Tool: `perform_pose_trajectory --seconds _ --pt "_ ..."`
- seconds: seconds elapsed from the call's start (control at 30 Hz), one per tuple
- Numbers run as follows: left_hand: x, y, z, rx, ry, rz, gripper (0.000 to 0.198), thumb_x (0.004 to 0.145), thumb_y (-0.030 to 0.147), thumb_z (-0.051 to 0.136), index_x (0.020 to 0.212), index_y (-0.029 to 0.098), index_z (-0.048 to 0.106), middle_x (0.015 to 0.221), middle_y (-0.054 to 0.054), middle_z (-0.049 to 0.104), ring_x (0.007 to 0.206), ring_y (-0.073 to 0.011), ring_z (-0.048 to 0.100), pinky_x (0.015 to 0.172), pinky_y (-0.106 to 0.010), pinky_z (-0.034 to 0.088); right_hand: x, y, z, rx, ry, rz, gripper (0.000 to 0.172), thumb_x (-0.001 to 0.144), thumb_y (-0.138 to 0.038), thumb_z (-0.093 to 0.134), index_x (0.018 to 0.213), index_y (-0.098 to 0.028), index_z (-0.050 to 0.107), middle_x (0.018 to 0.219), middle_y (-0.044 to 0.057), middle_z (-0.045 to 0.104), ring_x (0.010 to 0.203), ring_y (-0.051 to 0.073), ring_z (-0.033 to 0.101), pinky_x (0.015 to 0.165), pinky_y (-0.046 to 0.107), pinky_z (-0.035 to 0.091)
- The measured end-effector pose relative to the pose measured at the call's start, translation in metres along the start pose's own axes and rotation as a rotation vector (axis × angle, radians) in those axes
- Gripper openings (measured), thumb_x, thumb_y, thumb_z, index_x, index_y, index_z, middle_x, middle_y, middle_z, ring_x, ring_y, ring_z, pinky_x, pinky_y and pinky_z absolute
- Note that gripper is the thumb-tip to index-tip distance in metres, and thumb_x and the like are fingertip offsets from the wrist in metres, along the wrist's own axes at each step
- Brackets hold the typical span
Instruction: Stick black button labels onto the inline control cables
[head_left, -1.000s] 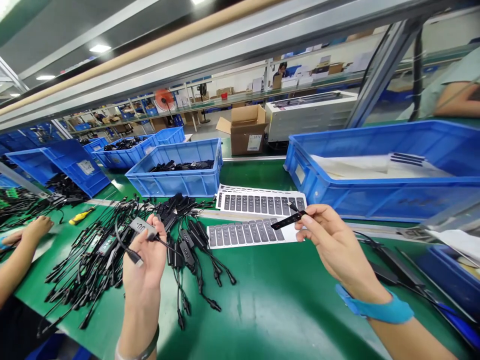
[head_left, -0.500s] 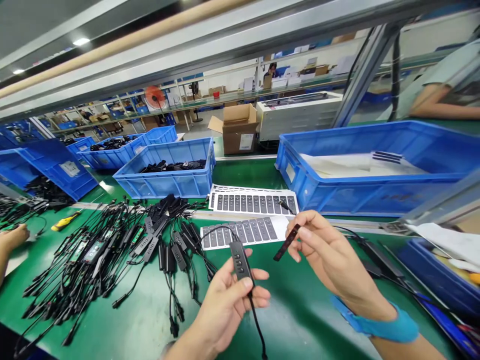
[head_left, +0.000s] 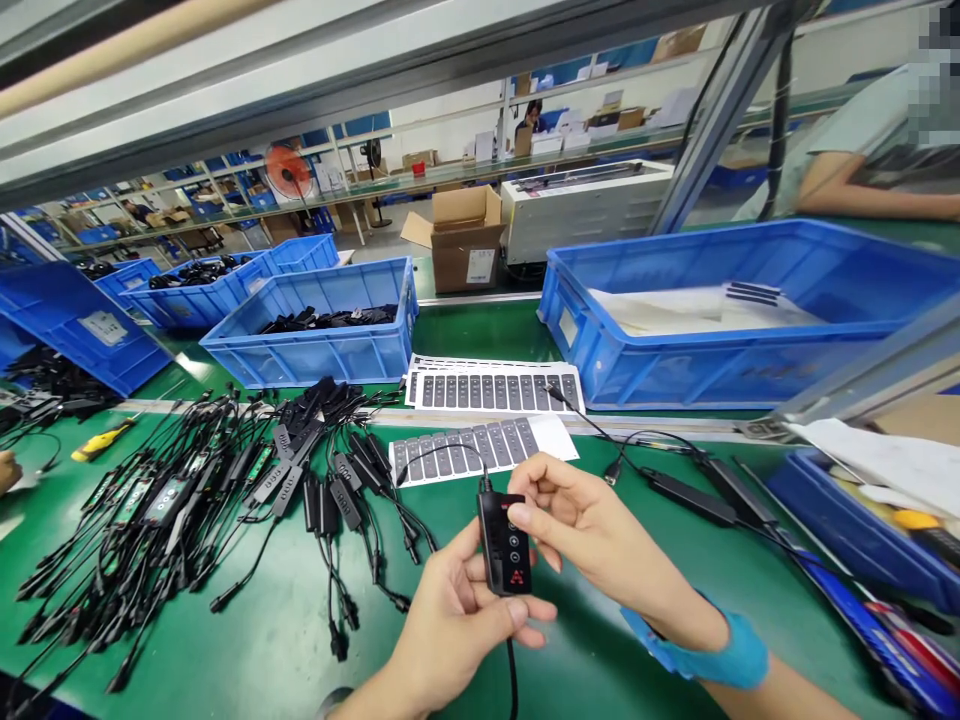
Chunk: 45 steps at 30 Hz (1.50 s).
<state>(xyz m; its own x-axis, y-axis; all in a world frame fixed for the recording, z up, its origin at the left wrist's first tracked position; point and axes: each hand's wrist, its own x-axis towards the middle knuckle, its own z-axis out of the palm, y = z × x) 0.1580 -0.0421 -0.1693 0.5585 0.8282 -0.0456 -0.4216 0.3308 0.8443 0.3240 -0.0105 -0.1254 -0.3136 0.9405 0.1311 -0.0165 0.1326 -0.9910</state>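
Observation:
My left hand (head_left: 450, 625) is closed around a small black controller box (head_left: 490, 550) with a cable at each end, held upright over the green table. A glossy black label (head_left: 515, 565) with white plus and minus symbols and red marks lies against the box's face. My right hand (head_left: 600, 540), with a blue band at the wrist, pinches the label's upper part between thumb and fingers. Whether the label is stuck down along its full length I cannot tell. Just behind the hands lies a white sheet (head_left: 555, 438) of dark grey labels.
A pile of black cabled controllers (head_left: 172, 510) covers the table's left, beside a yellow-handled tool (head_left: 103, 440). Blue bins (head_left: 315, 360) stand behind, and a large blue bin (head_left: 720, 370) holds white sheets. Cabled black units (head_left: 690, 497) lie right. Another person's hand shows at the left edge.
My right hand has brought the label leftward onto the face of the controller box. Its printed side now faces me. The view has shifted slightly, and the other person's hand has drawn back leftward.

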Motion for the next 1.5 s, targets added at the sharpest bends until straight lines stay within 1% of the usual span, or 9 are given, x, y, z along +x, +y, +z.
perform_pose_trajectory --seconds 0.13,0.37,0.8,0.93,1.13,1.3,1.5 --pt "-0.0019 0.0005 -0.0001 -0.008 0.0 0.0 0.062 0.08 0.021 0.076 0.137 0.022 0.051 0.114 -0.014 0.063 0.092 -0.0215 0.069 0.074 -0.023 0.058 0.0001 0.0054 0.0043 0.008 -0.002 0.018 0.033 0.089 -0.045 0.063 0.087 -0.015 0.05 0.07 -0.001 0.045 0.051 0.005 0.042 0.041 0.014 0.04" --pt "-0.0027 0.0008 0.0002 -0.047 -0.026 -0.001 0.056 0.082 0.019 0.074 0.134 0.022 0.054 0.112 -0.012 0.062 0.092 -0.0205 0.069 0.075 -0.023 0.058 -0.0005 0.0092 0.0085 0.05 -0.016 0.091 0.034 0.089 -0.044 0.064 0.088 -0.014 0.048 0.073 -0.001 0.044 0.054 0.005 0.041 0.042 0.013 0.04" --pt "-0.0036 -0.001 -0.0004 -0.072 -0.037 0.013 0.054 0.083 0.015 0.072 0.134 0.024 0.054 0.113 -0.011 0.063 0.093 -0.0198 0.069 0.076 -0.023 0.058 -0.0015 0.011 0.009 0.057 -0.015 0.072 0.032 0.089 -0.043 0.063 0.088 -0.015 0.049 0.073 0.0 0.043 0.054 0.006 0.041 0.04 0.014 0.04" --pt "-0.0049 0.0002 -0.0002 -0.084 -0.06 0.023 0.055 0.084 0.015 0.072 0.134 0.025 0.054 0.113 -0.011 0.063 0.093 -0.0191 0.069 0.078 -0.023 0.058 -0.0008 0.011 0.0086 0.063 -0.016 0.067 0.031 0.09 -0.042 0.063 0.088 -0.014 0.049 0.073 -0.001 0.043 0.053 0.005 0.04 0.04 0.013 0.039" --pt "-0.0048 0.0003 -0.0009 -0.088 -0.094 0.075 0.046 0.09 0.018 0.065 0.134 0.027 0.055 0.114 -0.01 0.062 0.094 -0.0184 0.068 0.076 -0.021 0.057 -0.0023 0.0099 0.0087 0.069 -0.017 0.072 0.032 0.09 -0.042 0.063 0.089 -0.014 0.048 0.072 -0.002 0.043 0.052 0.004 0.039 0.041 0.012 0.039" --pt "-0.0055 0.0009 -0.0007 -0.068 -0.103 0.083 0.051 0.088 0.015 0.066 0.136 0.027 0.053 0.115 -0.012 0.062 0.095 -0.0199 0.068 0.077 -0.023 0.057 -0.0024 0.0088 0.009 0.071 -0.034 0.072 0.031 0.09 -0.042 0.062 0.089 -0.014 0.048 0.072 -0.002 0.044 0.048 0.003 0.039 0.04 0.012 0.038" --pt "-0.0063 0.0006 -0.0001 -0.071 -0.096 0.076 0.049 0.088 0.016 0.067 0.135 0.026 0.054 0.114 -0.013 0.062 0.094 -0.0206 0.068 0.076 -0.023 0.057 -0.0026 0.0086 0.0082 0.087 -0.035 0.075 0.032 0.09 -0.043 0.063 0.088 -0.015 0.047 0.072 -0.003 0.043 0.046 0.002 0.037 0.038 0.011 0.037"
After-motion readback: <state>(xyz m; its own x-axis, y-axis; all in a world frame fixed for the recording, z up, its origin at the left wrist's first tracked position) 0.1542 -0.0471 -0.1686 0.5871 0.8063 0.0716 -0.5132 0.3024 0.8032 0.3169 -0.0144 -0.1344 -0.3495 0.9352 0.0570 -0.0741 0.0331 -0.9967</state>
